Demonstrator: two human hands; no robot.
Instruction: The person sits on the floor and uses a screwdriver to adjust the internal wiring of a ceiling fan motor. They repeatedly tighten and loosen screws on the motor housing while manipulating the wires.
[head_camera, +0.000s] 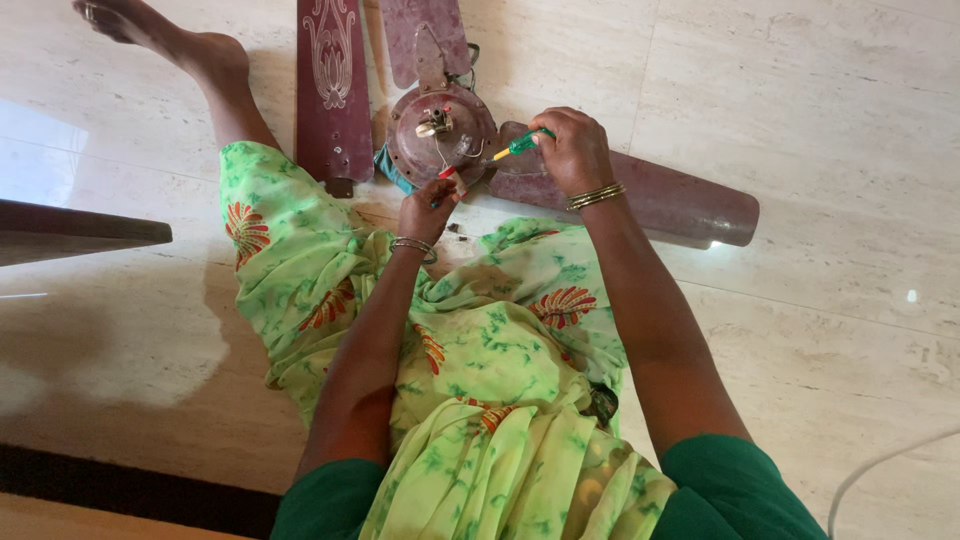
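Note:
I sit on the floor with a dark red ceiling fan in front of me. Its round motor hub lies with wires sticking out of the top. My right hand grips a green-handled screwdriver whose tip points left at the hub's side. My left hand pinches a small red-tipped piece, perhaps a wire end, just below the hub. One fan blade runs to the right under my right hand, and another blade lies to the left of the hub.
A third blade points away from the hub. My bare foot stretches out at upper left over the pale marble floor. A dark table edge juts in from the left. A white cable curves at lower right.

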